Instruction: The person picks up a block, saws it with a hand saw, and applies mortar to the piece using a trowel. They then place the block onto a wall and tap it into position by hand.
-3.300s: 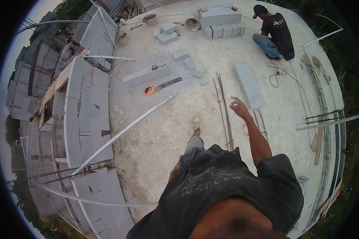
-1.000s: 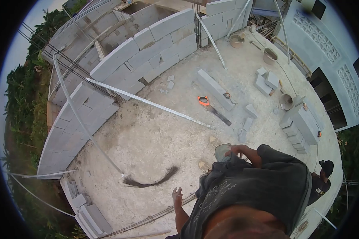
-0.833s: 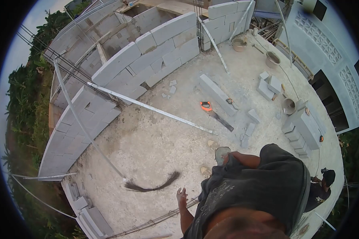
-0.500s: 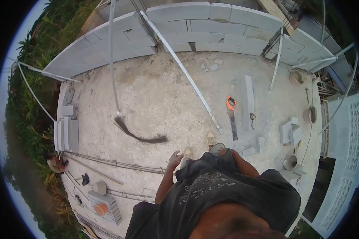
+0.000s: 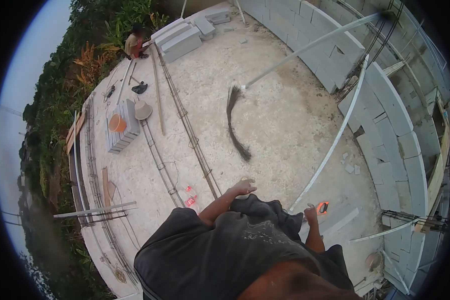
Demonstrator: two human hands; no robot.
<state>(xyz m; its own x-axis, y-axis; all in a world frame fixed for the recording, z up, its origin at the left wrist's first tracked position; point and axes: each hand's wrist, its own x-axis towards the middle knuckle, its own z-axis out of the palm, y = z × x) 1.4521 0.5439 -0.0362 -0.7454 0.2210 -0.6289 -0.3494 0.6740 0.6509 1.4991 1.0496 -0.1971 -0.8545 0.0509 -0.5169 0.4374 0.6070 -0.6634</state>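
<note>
My left hand [image 5: 242,187] hangs in front of my dark shirt, above my shoe, with its fingers loosely apart and nothing in it. On the other side, my right hand [image 5: 310,213] hangs at my hip, fingers slightly spread and holding nothing visible. Nearest to it on the floor lies a hand saw [image 5: 323,207] with an orange and black handle; its blade is hidden by my hand and arm. A long pale block [image 5: 342,220] lies beside the saw. A bundle of dark wire-like strands [image 5: 231,125] lies curved on the concrete ahead.
Rebar cages [image 5: 185,120] run along the floor to the left. Stacked grey blocks [image 5: 127,135] carry an orange bucket [image 5: 117,123]; a pale bucket [image 5: 143,110] stands beside. Another person [image 5: 134,44] crouches at the far edge. Slanting props [image 5: 335,140] brace the block wall [image 5: 380,130].
My view has swung left, bringing the rebar, block stack and crouching person nearer the middle. The saw has shifted lower in view, and my right hand now shows clearly.
</note>
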